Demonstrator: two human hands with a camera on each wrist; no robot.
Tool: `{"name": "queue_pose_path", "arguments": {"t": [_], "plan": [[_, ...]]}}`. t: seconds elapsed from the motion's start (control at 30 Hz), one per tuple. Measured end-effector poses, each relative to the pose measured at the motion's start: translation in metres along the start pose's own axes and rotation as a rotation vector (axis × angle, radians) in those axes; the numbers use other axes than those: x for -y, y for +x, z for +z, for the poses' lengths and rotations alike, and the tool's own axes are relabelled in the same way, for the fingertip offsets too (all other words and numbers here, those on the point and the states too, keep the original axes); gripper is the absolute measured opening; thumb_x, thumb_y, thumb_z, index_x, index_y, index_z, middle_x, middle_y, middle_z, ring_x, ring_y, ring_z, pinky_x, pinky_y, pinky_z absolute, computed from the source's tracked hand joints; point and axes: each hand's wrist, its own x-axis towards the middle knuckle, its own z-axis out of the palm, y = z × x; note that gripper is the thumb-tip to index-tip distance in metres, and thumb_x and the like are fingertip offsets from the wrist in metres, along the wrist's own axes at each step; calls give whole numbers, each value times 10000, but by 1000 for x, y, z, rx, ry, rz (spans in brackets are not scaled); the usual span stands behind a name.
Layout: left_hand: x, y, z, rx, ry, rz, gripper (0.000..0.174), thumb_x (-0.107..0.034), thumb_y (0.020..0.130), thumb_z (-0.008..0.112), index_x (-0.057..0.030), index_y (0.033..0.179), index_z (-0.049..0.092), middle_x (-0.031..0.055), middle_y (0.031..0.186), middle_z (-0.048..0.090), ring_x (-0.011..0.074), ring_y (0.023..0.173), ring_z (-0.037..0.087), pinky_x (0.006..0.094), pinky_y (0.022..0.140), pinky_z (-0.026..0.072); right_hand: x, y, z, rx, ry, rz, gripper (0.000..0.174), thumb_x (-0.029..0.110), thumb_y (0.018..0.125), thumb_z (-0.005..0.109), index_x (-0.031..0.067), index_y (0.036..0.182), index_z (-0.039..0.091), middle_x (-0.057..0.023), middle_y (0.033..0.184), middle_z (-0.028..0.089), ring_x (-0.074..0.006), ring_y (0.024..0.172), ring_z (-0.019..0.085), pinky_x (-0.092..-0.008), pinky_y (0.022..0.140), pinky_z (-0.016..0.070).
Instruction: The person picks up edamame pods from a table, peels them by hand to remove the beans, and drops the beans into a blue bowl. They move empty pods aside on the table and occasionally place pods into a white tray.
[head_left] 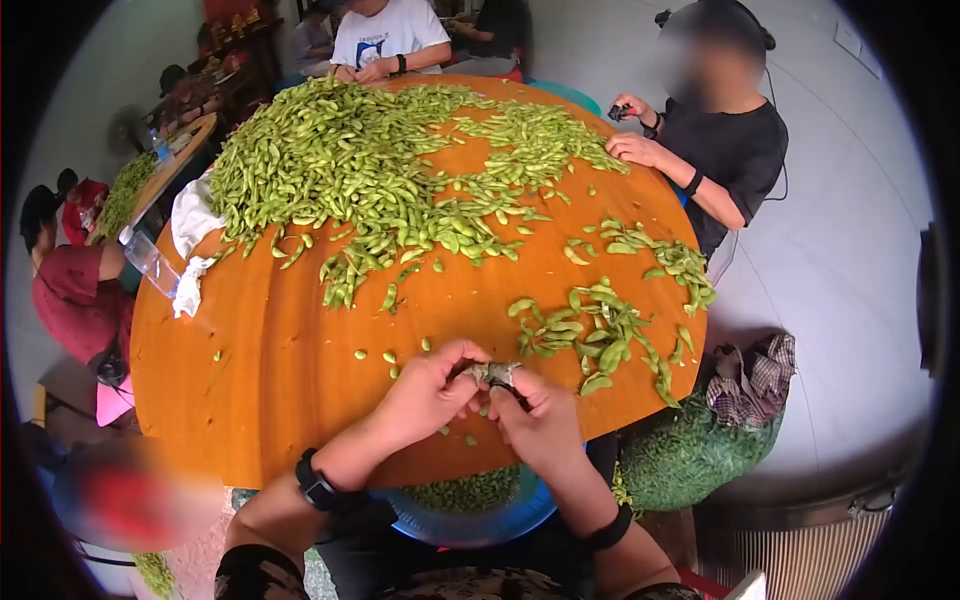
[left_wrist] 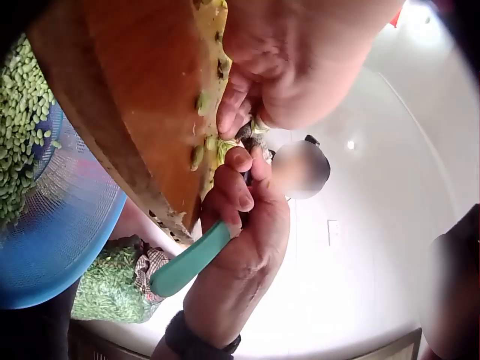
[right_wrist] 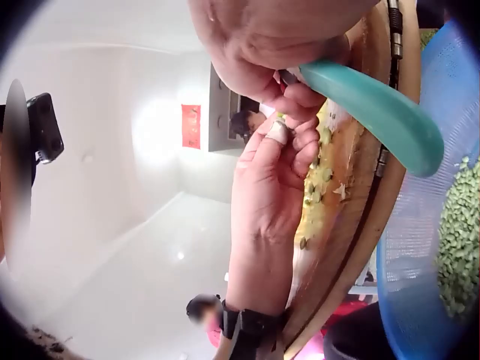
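Both hands meet above the near edge of the round wooden table, fingertips close together. My right hand grips a tool by its curved teal handle; its working end is mostly hidden between the fingers. My left hand pinches a small green piece, apparently part of a bean pod, mostly covered by the fingers. A greyish wrap covers the left thumb. Loose shelled beans lie on the table by the left hand. Below the edge, a blue basket holds many shelled beans.
A large heap of green pods covers the far left of the table, with a smaller group of pods at right. A bottle lies at the left edge. A full net sack stands at lower right. Other people sit around.
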Motion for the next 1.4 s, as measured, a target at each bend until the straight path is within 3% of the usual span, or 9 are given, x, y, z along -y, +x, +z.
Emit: {"name": "queue_pose_path", "arguments": {"t": [0.17, 0.27, 0.5, 0.67, 0.9, 1.07, 1.13, 1.23, 1.4], "plan": [[17, 0, 4, -79, 242, 73, 282, 39, 853, 454, -46, 1121, 477, 52, 846, 597, 145, 766, 622, 283, 685, 512, -11, -1, 9, -35, -372, -319, 126, 33, 835, 581, 30, 952, 628, -172, 671, 578, -194, 532, 552, -322, 520, 436], [-16, -17, 14, -172, 502, 232, 323, 49, 792, 498, -33, 1105, 518, 144, 920, 598, 328, 877, 615, 391, 775, 505, 1, 4, -7, -98, -275, -150, 121, 30, 842, 581, 30, 956, 622, -139, 679, 597, -175, 539, 555, -299, 521, 441], [-28, -38, -24, -335, 1212, 450, 158, -55, 748, 632, -54, 906, 629, 112, 942, 610, 308, 935, 570, 395, 795, 493, -7, 20, -72, -133, -417, -67, 67, 55, 884, 537, 0, 870, 572, -92, 596, 551, -128, 515, 548, -277, 476, 417], [-14, 8, -97, -701, 1178, 25, 152, -112, 768, 657, -11, 871, 609, 191, 911, 599, 390, 843, 606, 453, 748, 504, -1, 17, -73, -114, -170, 191, 93, 68, 914, 519, 25, 852, 574, -1, 611, 547, -52, 456, 479, -216, 408, 356], [6, 29, -142, -654, 1279, -101, 131, -109, 799, 601, -13, 888, 596, 214, 999, 598, 363, 821, 643, 432, 712, 531, 0, 16, -76, -94, -99, 215, 116, 68, 916, 513, 39, 960, 615, 2, 626, 549, -51, 470, 479, -217, 412, 360], [-9, 2, -123, -679, 1168, -90, 103, -63, 808, 576, -18, 882, 631, 204, 988, 633, 362, 792, 645, 413, 687, 523, 8, 14, -63, 33, -112, 218, 127, 91, 931, 517, 57, 1009, 612, 0, 682, 576, -44, 498, 492, -201, 417, 372], [-14, -6, -88, -516, 723, 280, 195, -1, 828, 570, 3, 1009, 643, 161, 892, 652, 277, 688, 653, 340, 629, 515, 23, 15, -47, 133, 8, 318, 108, 103, 943, 519, 46, 989, 599, -5, 722, 590, -42, 508, 503, -194, 415, 376], [-29, -13, -37, -253, 182, 28, 294, 30, 885, 538, -16, 1166, 611, 49, 840, 631, 80, 648, 591, 211, 581, 479, 32, 22, -22, 192, 63, 337, 117, 123, 954, 518, 37, 975, 594, -4, 733, 590, -46, 518, 509, -194, 419, 381], [-20, -9, -6, -176, 212, 144, 328, 66, 883, 515, -26, 1183, 610, 35, 857, 622, 83, 674, 604, 210, 592, 490, 30, 22, -15, 226, 161, 310, 144, 122, 957, 520, 21, 880, 588, 2, 686, 571, -53, 518, 515, -199, 418, 382]]}}
